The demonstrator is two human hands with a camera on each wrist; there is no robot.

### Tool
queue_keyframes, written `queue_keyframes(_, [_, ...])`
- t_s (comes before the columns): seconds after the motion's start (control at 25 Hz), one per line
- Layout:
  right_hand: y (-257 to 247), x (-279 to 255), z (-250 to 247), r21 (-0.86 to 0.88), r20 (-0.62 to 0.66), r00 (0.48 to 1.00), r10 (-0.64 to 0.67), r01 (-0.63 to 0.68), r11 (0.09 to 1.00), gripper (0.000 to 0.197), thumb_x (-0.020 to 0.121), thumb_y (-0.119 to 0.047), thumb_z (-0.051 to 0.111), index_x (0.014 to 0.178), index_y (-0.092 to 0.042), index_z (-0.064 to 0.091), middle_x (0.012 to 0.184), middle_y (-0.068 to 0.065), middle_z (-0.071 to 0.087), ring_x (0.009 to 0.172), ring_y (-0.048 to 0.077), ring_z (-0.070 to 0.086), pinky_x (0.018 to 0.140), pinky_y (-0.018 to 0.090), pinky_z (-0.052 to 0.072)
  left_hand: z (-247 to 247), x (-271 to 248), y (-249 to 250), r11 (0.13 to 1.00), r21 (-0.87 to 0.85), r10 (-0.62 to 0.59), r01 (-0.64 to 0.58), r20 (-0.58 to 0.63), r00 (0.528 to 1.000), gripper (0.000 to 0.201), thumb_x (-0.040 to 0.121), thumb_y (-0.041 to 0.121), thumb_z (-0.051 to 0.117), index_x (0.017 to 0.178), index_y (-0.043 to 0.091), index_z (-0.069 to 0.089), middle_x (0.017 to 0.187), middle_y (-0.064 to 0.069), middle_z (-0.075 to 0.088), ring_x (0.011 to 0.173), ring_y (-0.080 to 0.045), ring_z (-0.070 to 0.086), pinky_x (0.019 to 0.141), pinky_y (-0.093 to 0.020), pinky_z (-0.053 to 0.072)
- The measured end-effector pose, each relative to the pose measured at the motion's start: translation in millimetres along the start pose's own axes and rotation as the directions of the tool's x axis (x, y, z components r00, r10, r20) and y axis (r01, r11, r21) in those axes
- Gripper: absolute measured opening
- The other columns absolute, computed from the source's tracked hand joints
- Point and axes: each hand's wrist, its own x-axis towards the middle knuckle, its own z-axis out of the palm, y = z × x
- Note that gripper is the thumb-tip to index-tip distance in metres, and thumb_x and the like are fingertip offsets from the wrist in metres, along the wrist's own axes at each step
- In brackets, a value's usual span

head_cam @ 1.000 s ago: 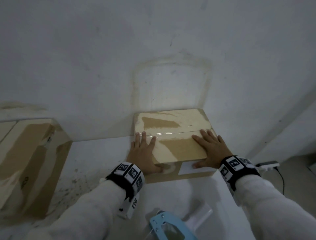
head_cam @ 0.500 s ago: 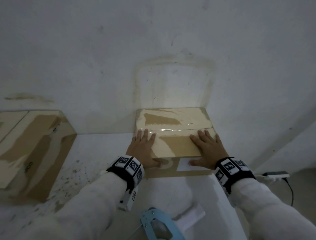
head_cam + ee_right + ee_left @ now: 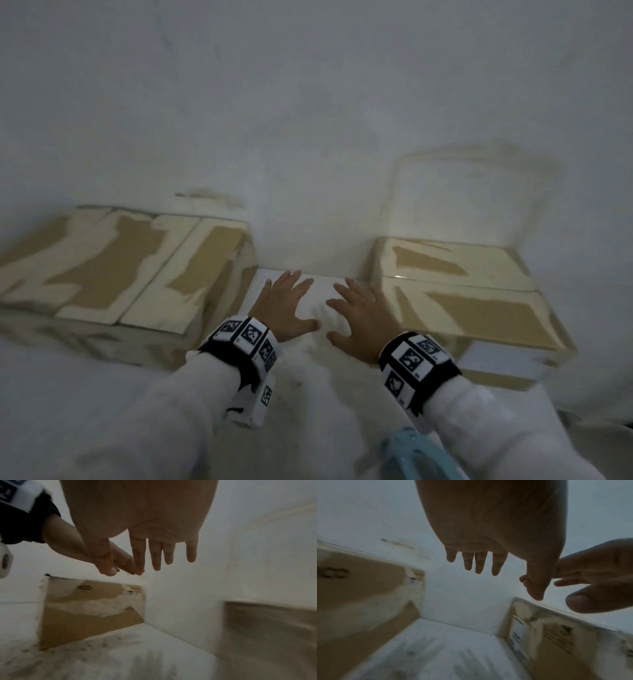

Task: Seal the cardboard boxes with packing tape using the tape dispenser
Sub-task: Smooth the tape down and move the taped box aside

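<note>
White wall and a speckled white table (image 3: 102, 394), with two boxes and two empty hands between them.

Both hands hover over the bare gap at frame centre, fingers spread and holding nothing: left hand (image 3: 286, 308) just left of right hand (image 3: 359, 320). One box (image 3: 462, 301) sits at centre right with a glossy tape strip along its top seam, so it looks sealed. Another box (image 3: 113, 267), at centre left, shows a bare seam and probably needs taping next. A blue dispenser (image 3: 411, 452) lies at the bottom edge, near the right sleeve. To do this step well, I would pull the left box squarely forward, close its flaps flush, then fetch the dispenser and start the tape over the side edge.
</note>
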Motion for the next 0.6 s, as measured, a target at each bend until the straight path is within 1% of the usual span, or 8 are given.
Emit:
queue_keyframes(0.08, [-58,35,3,0.035,0.035,0.997,-0.066,0.065,0.997,0.061,0.089,-0.048,0.047,0.142,-0.022,0.032,0.159,0.001,0.010,0.147,0.019,-0.001,0.116,0.048,0.002,-19,-26,-58,0.998,-0.040,-0.049,0.048,-0.020,0.999,0.105,0.068,0.079,0.049,0.151,0.025,0.012,0.160,0.001,0.003,0.148,-0.017,-0.002,0.120,-0.044,0.004])
queue_keyframes(0.16, [-108,64,11,0.077,0.055,0.989,-0.136,0.132,0.988,0.063,0.089,-0.049,0.047,0.143,-0.022,0.031,0.159,0.001,0.011,0.147,0.019,0.001,0.116,0.048,0.005,-36,-48,-114,0.996,-0.039,-0.083,0.082,-0.008,0.997,0.133,0.040,0.098,0.031,0.151,0.028,0.010,0.160,0.003,0.002,0.148,-0.016,-0.003,0.119,-0.044,0.003])
queue_keyframes(0.2, [-128,77,15,0.086,0.061,0.985,-0.162,0.156,0.984,0.065,0.088,-0.049,0.049,0.144,-0.023,0.028,0.159,0.002,0.010,0.147,0.019,0.003,0.116,0.047,0.006,-42,-56,-139,0.995,-0.006,-0.096,0.096,0.011,0.995,0.140,0.033,0.100,0.027,0.151,0.028,0.008,0.160,0.003,0.000,0.147,-0.017,-0.005,0.119,-0.045,0.001])
queue_keyframes(0.24, [-150,90,21,0.086,0.075,0.981,-0.179,0.173,0.981,0.069,0.087,-0.050,0.050,0.146,-0.025,0.024,0.160,0.003,0.007,0.147,0.020,0.004,0.116,0.048,0.008,-47,-66,-166,0.993,0.046,-0.111,0.109,0.039,0.993,0.141,0.033,0.100,0.032,0.151,0.027,0.006,0.160,0.002,-0.004,0.147,-0.017,-0.008,0.119,-0.045,-0.001])
queue_keyframes(0.36, [-197,121,38,0.111,0.146,0.977,-0.155,0.139,0.984,0.087,0.081,-0.058,0.055,0.148,-0.032,0.006,0.159,0.006,-0.010,0.146,0.028,0.000,0.115,0.052,0.010,-48,-84,-230,0.953,0.275,-0.165,0.130,0.109,0.980,0.128,0.057,0.082,0.057,0.149,0.026,-0.011,0.158,-0.004,-0.017,0.146,-0.024,-0.015,0.117,-0.050,-0.004])
queue_keyframes(0.44, [-213,133,50,0.092,0.203,0.973,-0.111,0.094,0.991,0.092,0.079,-0.063,0.054,0.148,-0.034,0.000,0.159,0.006,-0.015,0.146,0.033,-0.003,0.114,0.055,0.012,-44,-90,-251,0.933,0.337,-0.171,0.127,0.104,0.980,0.125,0.063,0.076,0.060,0.148,0.023,-0.016,0.158,-0.008,-0.016,0.147,-0.028,-0.010,0.116,-0.051,0.001])
queue_keyframes(0.52, [-215,136,60,0.036,0.188,0.978,-0.091,0.086,0.996,0.085,0.085,-0.057,0.050,0.148,-0.033,-0.001,0.159,0.005,-0.014,0.146,0.034,-0.002,0.114,0.055,0.013,-36,-89,-261,0.926,0.367,-0.116,0.086,0.061,0.991,0.121,0.065,0.074,0.060,0.150,0.020,-0.007,0.159,-0.013,-0.001,0.146,-0.033,0.006,0.114,-0.052,0.015])
queue_keyframes(0.6, [-209,133,63,-0.015,0.132,0.985,-0.107,0.110,0.994,0.075,0.091,-0.048,0.046,0.149,-0.032,0.001,0.159,0.005,-0.011,0.146,0.034,0.002,0.113,0.053,0.015,-37,-86,-262,0.909,0.410,-0.093,0.071,0.036,0.995,0.115,0.057,0.075,0.062,0.149,0.022,0.015,0.151,-0.019,0.029,0.133,-0.040,0.035,0.100,-0.054,0.035])
